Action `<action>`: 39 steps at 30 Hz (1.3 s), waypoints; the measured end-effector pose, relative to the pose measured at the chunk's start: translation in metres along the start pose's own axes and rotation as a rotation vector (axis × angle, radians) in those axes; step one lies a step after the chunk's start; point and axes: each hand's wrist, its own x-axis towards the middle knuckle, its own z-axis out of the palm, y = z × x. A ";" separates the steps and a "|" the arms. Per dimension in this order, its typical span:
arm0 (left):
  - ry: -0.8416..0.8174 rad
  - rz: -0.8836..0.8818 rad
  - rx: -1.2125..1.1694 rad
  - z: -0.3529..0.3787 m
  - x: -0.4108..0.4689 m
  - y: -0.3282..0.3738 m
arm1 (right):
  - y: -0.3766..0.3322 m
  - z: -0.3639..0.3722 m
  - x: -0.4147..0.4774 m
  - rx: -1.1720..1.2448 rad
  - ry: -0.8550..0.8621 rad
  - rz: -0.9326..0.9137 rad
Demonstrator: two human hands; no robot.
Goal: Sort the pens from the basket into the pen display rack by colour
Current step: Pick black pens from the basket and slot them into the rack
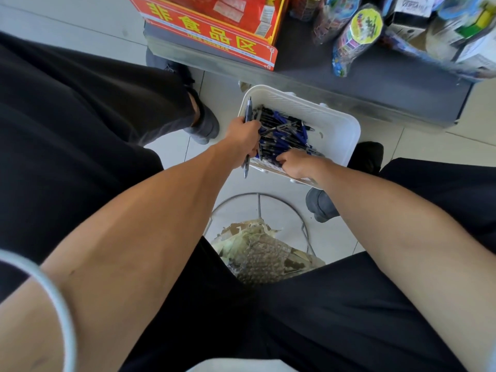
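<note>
The left hand (243, 135) covers the middle of the bundle of pens (248, 114) it grips at the basket's (335, 116) left rim, so they cannot be counted. The right hand's (295, 163) fingertips sink into the pile of pens (281, 130) inside the basket; whether they pinch one cannot be told. Its wrist hides part of the basket's near rim. Beyond the basket, the red sign (214, 33) and the blurred packets (357, 30), possibly toys, are cut off by the top edge.

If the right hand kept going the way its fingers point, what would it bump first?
Probably the pile of pens in the white basket; the fingertips of the right hand seem to touch it, though depth is unclear.
</note>
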 end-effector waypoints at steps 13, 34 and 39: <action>0.008 0.009 0.099 0.010 -0.009 0.000 | 0.006 -0.016 -0.030 0.280 0.396 -0.218; 0.023 0.271 0.397 0.030 -0.020 -0.001 | -0.005 -0.034 -0.065 1.200 0.369 -0.164; -0.017 0.149 0.178 0.019 -0.015 0.001 | 0.012 -0.006 -0.042 0.444 0.340 0.035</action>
